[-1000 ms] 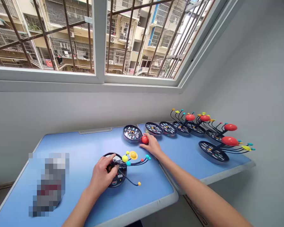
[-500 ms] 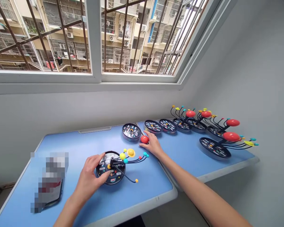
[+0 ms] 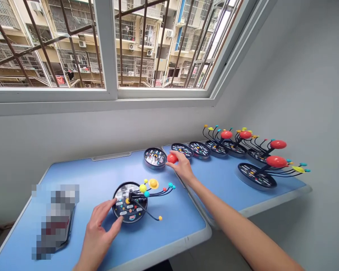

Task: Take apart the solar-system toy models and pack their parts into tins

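no readable txt; labels on the black disc base (image 3: 130, 207) too small to make out.

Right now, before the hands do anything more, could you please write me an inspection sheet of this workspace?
Surface: two blue tables side by side under a window.
Job's things: black round base with planet arms, no red ball on its post; red ball apart, beside an empty base.
Clutter: blurred dark object at the left; more bare bases; four finished models at the right.
Hands: left hand open, fingertips at the black round base's rim; right hand fingertips on the red ball, grip unclear.
Cables: nothing seen.
Surroundings: grey walls, barred window, apartment blocks outside.
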A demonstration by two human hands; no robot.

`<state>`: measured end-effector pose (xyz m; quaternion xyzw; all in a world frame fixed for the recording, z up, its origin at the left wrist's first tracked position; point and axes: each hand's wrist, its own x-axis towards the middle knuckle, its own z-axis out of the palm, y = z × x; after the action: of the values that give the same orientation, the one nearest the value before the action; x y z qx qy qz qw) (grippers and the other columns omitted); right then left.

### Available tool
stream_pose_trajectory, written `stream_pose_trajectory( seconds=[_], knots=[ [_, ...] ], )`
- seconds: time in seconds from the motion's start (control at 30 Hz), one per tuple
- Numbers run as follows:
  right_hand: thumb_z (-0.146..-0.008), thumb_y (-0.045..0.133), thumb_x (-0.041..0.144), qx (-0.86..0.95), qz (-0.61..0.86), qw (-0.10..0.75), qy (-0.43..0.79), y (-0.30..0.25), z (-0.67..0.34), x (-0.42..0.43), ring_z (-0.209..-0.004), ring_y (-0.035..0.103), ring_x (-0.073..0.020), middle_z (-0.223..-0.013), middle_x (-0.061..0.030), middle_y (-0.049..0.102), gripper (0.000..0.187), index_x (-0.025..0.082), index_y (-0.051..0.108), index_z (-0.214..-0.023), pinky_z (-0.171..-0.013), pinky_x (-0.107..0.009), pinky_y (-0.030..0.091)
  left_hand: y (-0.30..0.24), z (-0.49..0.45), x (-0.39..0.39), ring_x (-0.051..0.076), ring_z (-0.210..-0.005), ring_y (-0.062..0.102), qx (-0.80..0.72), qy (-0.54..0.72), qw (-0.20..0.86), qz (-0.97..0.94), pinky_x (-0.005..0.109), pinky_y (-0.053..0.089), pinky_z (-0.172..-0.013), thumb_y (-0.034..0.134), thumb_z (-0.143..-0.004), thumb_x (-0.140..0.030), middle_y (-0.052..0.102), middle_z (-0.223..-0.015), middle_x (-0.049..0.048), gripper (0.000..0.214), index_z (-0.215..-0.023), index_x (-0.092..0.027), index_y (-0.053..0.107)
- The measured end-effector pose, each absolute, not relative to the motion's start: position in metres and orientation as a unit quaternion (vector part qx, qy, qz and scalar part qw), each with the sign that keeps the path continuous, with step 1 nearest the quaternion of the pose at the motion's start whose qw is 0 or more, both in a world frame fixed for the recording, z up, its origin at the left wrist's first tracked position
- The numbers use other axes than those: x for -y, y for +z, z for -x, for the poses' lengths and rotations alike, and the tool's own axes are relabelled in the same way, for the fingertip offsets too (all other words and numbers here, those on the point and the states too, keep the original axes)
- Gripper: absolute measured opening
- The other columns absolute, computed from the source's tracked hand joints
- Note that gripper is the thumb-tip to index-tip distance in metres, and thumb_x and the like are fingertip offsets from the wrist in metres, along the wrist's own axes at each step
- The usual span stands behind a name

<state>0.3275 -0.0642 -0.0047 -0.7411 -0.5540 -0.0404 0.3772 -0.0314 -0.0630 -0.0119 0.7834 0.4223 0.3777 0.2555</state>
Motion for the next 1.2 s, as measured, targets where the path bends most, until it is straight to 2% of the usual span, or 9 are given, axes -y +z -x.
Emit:
stream_pose_trajectory(
  seconds=[0.17,0.27,0.4,0.5,0.6,0.73,0.93,1.03,1.2],
  knots=[
    [-0.070,0.065,0.026,0.594,0.717,0.365,-0.012,-0.002,-0.319,0.030,-0.098,0.055,-0.0258,-0.106,-0.0090,0.063,0.036,0.019,0.058,-0.105,-0.086,-0.038,0.041,-0.010,0.030,0.064,0.023,-0.096,0.062,-0.424,0.383,0.242,-0.784,0.038,0.053,-0.083,0.061,-0.071,-0.037,0.068,-0.101,0.0024,0.034,-0.104,-0.028,0.064],
    [-0.071,0.064,0.027,0.597,0.715,0.363,-0.008,-0.007,-0.314,0.026,-0.103,0.052,-0.0283,-0.113,-0.0095,0.061,0.040,0.021,0.058,-0.109,-0.087,-0.042,0.040,-0.008,0.032,0.063,0.024,-0.097,0.061,-0.426,0.381,0.237,-0.786,0.040,0.052,-0.084,0.061,-0.071,-0.037,0.068,-0.102,0.0027,0.035,-0.105,-0.028,0.064],
    [-0.074,0.061,0.035,0.581,0.717,0.385,-0.023,-0.005,-0.311,0.045,-0.111,0.047,-0.0297,-0.122,-0.0106,0.056,0.046,0.022,0.052,-0.117,-0.091,-0.045,0.036,-0.006,0.032,0.062,0.024,-0.101,0.058,-0.427,0.371,0.245,-0.787,0.042,0.050,-0.088,0.060,-0.072,-0.036,0.066,-0.104,0.0034,0.036,-0.107,-0.028,0.063],
    [-0.079,0.051,0.040,0.535,0.728,0.427,-0.027,-0.003,-0.303,0.072,-0.101,0.052,-0.0270,-0.112,-0.0131,0.058,0.039,0.018,0.052,-0.112,-0.087,-0.043,0.039,-0.003,0.029,0.060,0.025,-0.105,0.054,-0.422,0.355,0.264,-0.792,0.044,0.047,-0.091,0.058,-0.073,-0.031,0.064,-0.108,0.0046,0.036,-0.109,-0.027,0.062],
    [-0.078,0.051,0.042,0.482,0.736,0.463,0.111,-0.006,-0.286,0.100,-0.077,0.057,-0.0215,-0.087,-0.0078,0.062,0.028,0.018,0.057,-0.091,-0.073,-0.035,0.045,-0.002,0.023,0.057,0.026,-0.112,0.049,-0.420,0.331,0.291,-0.793,0.047,0.043,-0.095,0.058,-0.072,-0.026,0.060,-0.115,0.0056,0.037,-0.109,-0.027,0.062],
    [-0.074,0.057,0.044,0.467,0.703,0.456,0.283,-0.015,-0.256,0.120,-0.070,0.058,-0.0202,-0.078,-0.0056,0.065,0.028,0.018,0.061,-0.082,-0.067,-0.032,0.045,-0.003,0.014,0.053,0.028,-0.122,0.040,-0.437,0.279,0.331,-0.788,0.051,0.037,-0.100,0.060,-0.067,-0.019,0.047,-0.132,0.0082,0.046,-0.113,-0.026,0.060],
    [-0.070,0.064,0.044,0.481,0.619,0.467,0.408,-0.027,-0.230,0.115,-0.078,0.059,-0.0222,-0.083,-0.0051,0.067,0.028,0.019,0.068,-0.082,-0.073,-0.033,0.044,-0.007,0.003,0.048,0.032,-0.129,0.032,-0.445,0.226,0.353,-0.791,0.048,0.033,-0.103,0.068,-0.063,-0.021,0.033,-0.142,0.0124,0.060,-0.121,-0.021,0.055],
    [-0.065,0.069,0.045,0.438,0.601,0.484,0.461,-0.026,-0.238,0.111,-0.070,0.058,-0.0197,-0.074,-0.0036,0.066,0.029,0.018,0.067,-0.078,-0.067,-0.032,0.045,-0.009,0.002,0.047,0.032,-0.127,0.034,-0.445,0.226,0.344,-0.795,0.049,0.033,-0.103,0.069,-0.063,-0.021,0.033,-0.142,0.0132,0.058,-0.120,-0.020,0.056],
    [-0.063,0.069,0.053,0.385,0.632,0.517,0.429,0.010,-0.262,0.102,-0.061,0.055,-0.0155,-0.074,-0.0051,0.066,0.038,0.019,0.064,-0.080,-0.059,-0.030,0.046,-0.007,0.000,0.048,0.035,-0.129,0.030,-0.450,0.247,0.309,-0.801,0.052,0.031,-0.102,0.072,-0.060,-0.020,0.033,-0.143,0.0088,0.049,-0.108,-0.026,0.065]
  ],
)
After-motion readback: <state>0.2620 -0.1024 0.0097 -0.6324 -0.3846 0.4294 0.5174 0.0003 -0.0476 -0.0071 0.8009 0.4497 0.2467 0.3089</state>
